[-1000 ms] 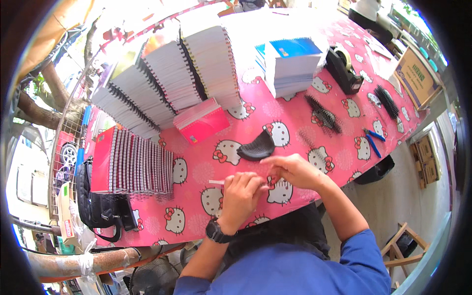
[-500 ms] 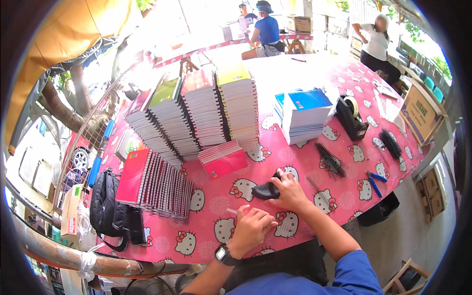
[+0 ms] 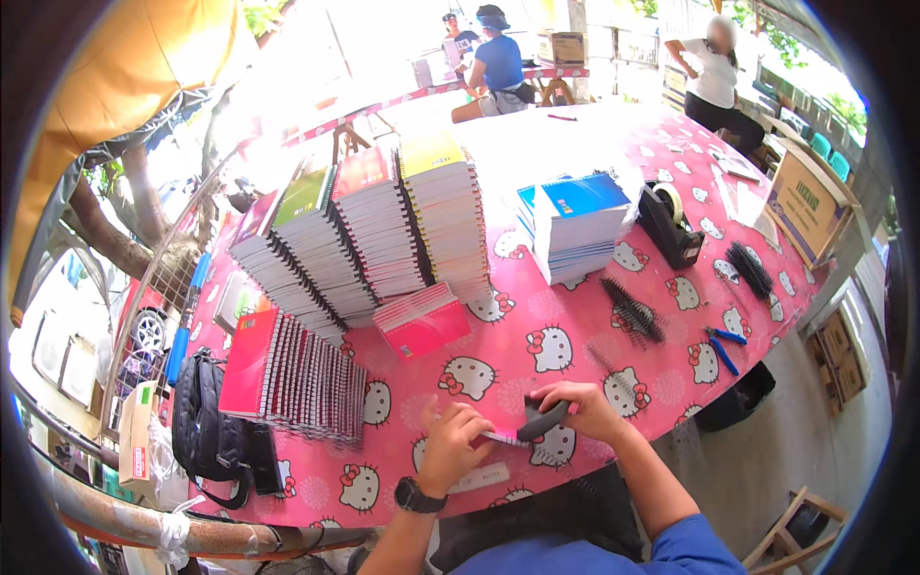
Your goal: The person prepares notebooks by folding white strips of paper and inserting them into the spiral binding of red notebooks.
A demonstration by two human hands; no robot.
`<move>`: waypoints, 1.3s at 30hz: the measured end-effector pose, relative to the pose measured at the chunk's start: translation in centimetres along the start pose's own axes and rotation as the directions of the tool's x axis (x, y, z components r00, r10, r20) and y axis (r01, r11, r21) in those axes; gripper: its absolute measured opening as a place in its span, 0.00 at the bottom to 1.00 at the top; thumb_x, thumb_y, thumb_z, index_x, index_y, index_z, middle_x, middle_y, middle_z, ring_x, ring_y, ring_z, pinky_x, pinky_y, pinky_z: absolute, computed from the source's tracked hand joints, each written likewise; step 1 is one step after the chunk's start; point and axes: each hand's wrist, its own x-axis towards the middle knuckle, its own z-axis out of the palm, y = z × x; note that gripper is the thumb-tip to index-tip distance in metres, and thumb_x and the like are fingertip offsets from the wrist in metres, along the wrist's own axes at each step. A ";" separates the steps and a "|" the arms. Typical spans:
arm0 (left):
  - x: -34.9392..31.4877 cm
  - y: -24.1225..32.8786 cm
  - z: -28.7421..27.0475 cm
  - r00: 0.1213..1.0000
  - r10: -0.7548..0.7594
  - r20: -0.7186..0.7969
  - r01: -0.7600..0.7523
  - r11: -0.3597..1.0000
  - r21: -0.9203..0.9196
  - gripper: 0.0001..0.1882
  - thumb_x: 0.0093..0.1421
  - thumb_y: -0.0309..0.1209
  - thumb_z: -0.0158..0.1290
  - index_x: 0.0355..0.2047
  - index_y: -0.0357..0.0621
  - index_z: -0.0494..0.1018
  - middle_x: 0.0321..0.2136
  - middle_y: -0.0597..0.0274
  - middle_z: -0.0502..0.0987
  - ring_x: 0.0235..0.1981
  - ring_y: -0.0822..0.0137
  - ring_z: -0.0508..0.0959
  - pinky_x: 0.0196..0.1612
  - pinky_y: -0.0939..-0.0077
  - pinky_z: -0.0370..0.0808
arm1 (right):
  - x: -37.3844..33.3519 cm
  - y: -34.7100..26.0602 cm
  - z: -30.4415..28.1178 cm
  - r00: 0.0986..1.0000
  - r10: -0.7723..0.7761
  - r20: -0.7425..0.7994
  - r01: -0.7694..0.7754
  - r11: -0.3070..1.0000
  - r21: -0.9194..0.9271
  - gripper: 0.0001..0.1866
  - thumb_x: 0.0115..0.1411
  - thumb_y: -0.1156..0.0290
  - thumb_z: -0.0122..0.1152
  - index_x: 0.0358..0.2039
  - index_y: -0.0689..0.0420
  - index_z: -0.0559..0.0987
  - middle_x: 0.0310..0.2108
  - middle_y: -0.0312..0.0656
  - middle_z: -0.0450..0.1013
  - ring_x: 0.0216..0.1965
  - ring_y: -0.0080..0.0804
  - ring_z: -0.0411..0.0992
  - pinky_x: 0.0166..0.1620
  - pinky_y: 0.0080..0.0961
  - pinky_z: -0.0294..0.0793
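My right hand (image 3: 586, 410) grips a small black rounded tool (image 3: 541, 419), tilted up off the table; its exact kind is unclear. Close to its left, my left hand (image 3: 452, 443) pinches a thin whitish strip (image 3: 506, 440), whose far end meets or nearly meets the black tool. Below the left hand a flat white printed strip (image 3: 479, 478) lies on the pink cartoon-patterned tablecloth (image 3: 508, 379). A dark watch (image 3: 419, 496) is on my left wrist. Beyond my hands rests a small stack of red-pink notebooks (image 3: 422, 323).
Tall stacks of spiral notebooks (image 3: 446, 220) stand at the left, with pink-red ones (image 3: 287, 369) nearer. Blue notebooks (image 3: 580, 230), a tape dispenser (image 3: 671, 225), black binding coils (image 3: 632, 310) and blue-handled pliers (image 3: 724, 350) lie rightward. A black backpack (image 3: 206, 417) sits left. People (image 3: 500, 67) are beyond.
My right hand has lifted the black tool from the table and turned it toward me. My left hand has shifted slightly left, its whitish strip now reaching the tool. The view has shifted slightly.
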 end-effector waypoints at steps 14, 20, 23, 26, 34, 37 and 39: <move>-0.3 -0.7 0.2 0.979 -0.201 -0.040 0.197 0.976 -0.090 0.36 0.38 0.37 0.67 0.50 0.52 0.66 0.28 0.70 0.73 0.37 0.68 0.74 0.59 0.52 0.49 | 2.3 -1.7 0.0 0.996 0.061 0.064 -0.060 0.998 -0.008 0.17 0.40 0.89 0.60 0.33 0.59 0.79 0.37 0.40 0.77 0.42 0.25 0.73 0.41 0.25 0.73; -0.3 -0.9 0.4 0.960 -0.201 -0.195 0.178 0.976 -0.127 0.37 0.35 0.38 0.69 0.48 0.50 0.67 0.29 0.68 0.73 0.37 0.65 0.73 0.57 0.58 0.54 | 2.5 -2.5 0.1 0.977 0.066 0.204 -0.140 0.916 0.375 0.19 0.39 0.92 0.59 0.34 0.61 0.78 0.40 0.42 0.76 0.46 0.29 0.72 0.49 0.26 0.72; -0.5 -1.7 0.5 0.966 -0.171 -0.196 0.142 0.978 -0.154 0.29 0.36 0.36 0.68 0.40 0.49 0.70 0.29 0.67 0.74 0.37 0.64 0.73 0.55 0.58 0.56 | 3.2 -3.7 0.4 0.989 0.058 0.132 -0.111 0.893 0.436 0.19 0.39 0.93 0.58 0.34 0.61 0.78 0.41 0.42 0.76 0.46 0.29 0.72 0.48 0.25 0.72; -0.1 -1.6 0.3 0.978 -0.125 -0.168 0.098 0.983 -0.156 0.21 0.37 0.35 0.67 0.31 0.49 0.71 0.27 0.67 0.73 0.37 0.64 0.72 0.54 0.57 0.56 | 2.6 -3.0 1.1 0.983 0.025 0.179 -0.081 0.946 0.315 0.18 0.40 0.92 0.58 0.33 0.61 0.79 0.41 0.42 0.76 0.46 0.29 0.72 0.46 0.23 0.73; -0.6 -1.8 -0.1 0.983 -0.108 -0.147 0.089 0.987 -0.132 0.18 0.36 0.32 0.65 0.28 0.51 0.71 0.24 0.69 0.71 0.35 0.64 0.71 0.54 0.57 0.56 | 2.4 -1.7 1.1 0.979 0.112 0.172 -0.132 0.985 0.112 0.21 0.37 0.90 0.56 0.36 0.61 0.79 0.44 0.41 0.75 0.48 0.31 0.71 0.50 0.25 0.69; -0.6 -1.4 -0.2 0.980 -0.139 -0.139 0.119 0.983 -0.144 0.17 0.36 0.30 0.65 0.27 0.51 0.72 0.24 0.70 0.70 0.35 0.65 0.71 0.54 0.58 0.57 | 2.4 -1.7 0.7 0.966 0.103 0.237 -0.144 0.976 0.165 0.18 0.44 0.74 0.61 0.39 0.60 0.76 0.53 0.44 0.67 0.54 0.33 0.66 0.54 0.27 0.65; -0.5 -1.3 -0.3 0.986 -0.104 -0.133 0.095 0.993 -0.077 0.17 0.34 0.31 0.66 0.26 0.51 0.73 0.25 0.69 0.72 0.35 0.63 0.71 0.50 0.63 0.60 | 2.3 -1.8 1.1 0.962 0.067 0.266 -0.140 0.953 0.268 0.18 0.46 0.71 0.63 0.39 0.60 0.76 0.53 0.44 0.66 0.53 0.34 0.65 0.53 0.28 0.65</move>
